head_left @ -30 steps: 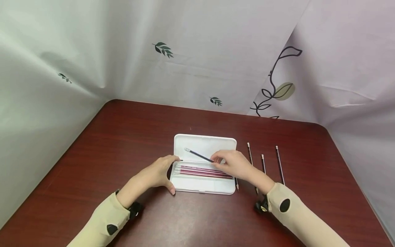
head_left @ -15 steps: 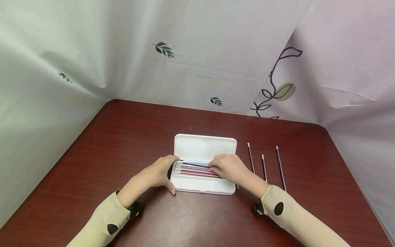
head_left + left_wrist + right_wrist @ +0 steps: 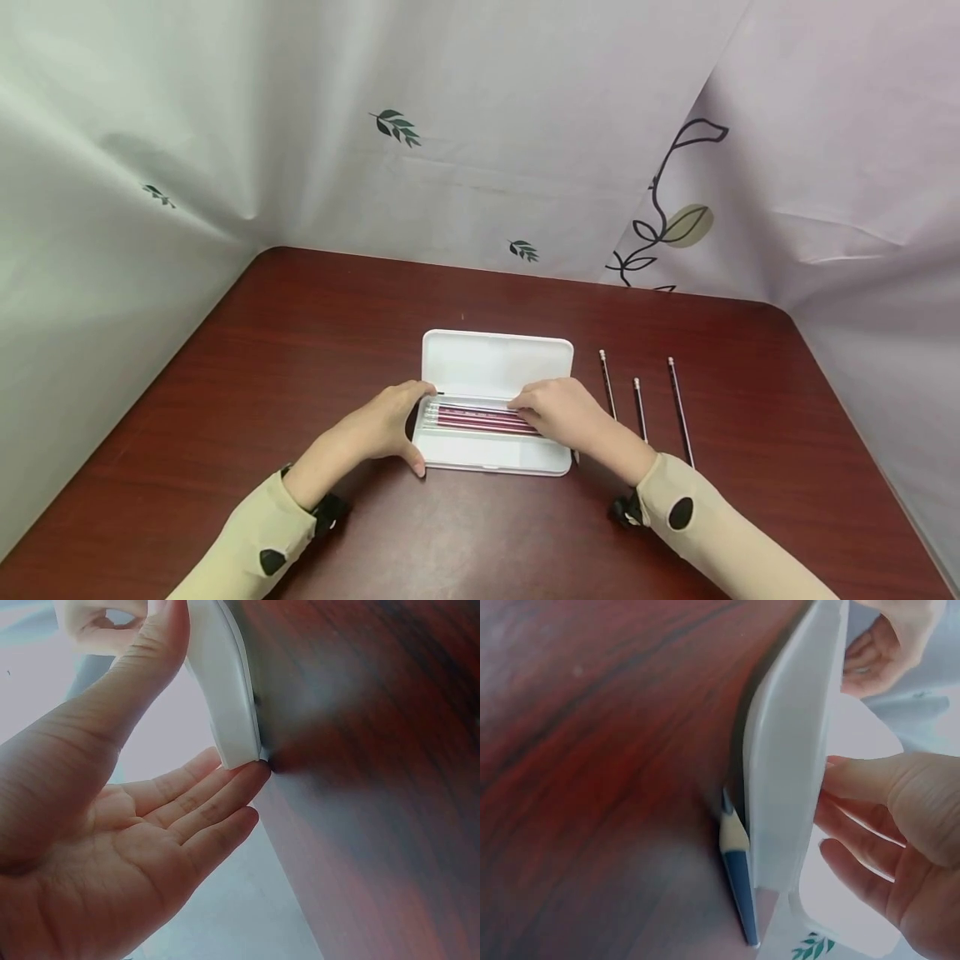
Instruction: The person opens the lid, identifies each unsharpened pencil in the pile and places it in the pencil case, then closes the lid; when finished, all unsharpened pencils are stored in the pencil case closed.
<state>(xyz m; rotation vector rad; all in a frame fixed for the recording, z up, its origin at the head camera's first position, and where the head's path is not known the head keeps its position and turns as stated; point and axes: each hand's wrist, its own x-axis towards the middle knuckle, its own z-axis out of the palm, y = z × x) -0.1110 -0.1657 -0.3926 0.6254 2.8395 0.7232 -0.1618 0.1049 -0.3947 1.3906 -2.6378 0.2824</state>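
A white pencil case [image 3: 495, 457] lies with its lid [image 3: 495, 358] raised on the table. Several pencils [image 3: 480, 419], mostly dark pink, lie side by side in its tray with their eraser ends to the left. My left hand [image 3: 382, 421] holds the case's left end, thumb at the front corner and fingers at the back corner. In the left wrist view its fingers touch the case wall [image 3: 225, 697]. My right hand [image 3: 558, 408] reaches into the tray's right half, bent fingers over the rear pencils. Its fingertips are hidden, so any grip on the dark pencil there cannot be seen.
Right of the case, three dark pencils with white erasers lie on the table: a left one [image 3: 607, 383], a middle one [image 3: 640, 408] and a right one [image 3: 680, 408]. Another dark pencil [image 3: 739, 881] lies against the case's right end. White curtains surround the table [image 3: 337, 317].
My right hand has come down to the tray, lowering a dark pencil from a tilted position above it to lie along the rear of the row. My left hand stays put.
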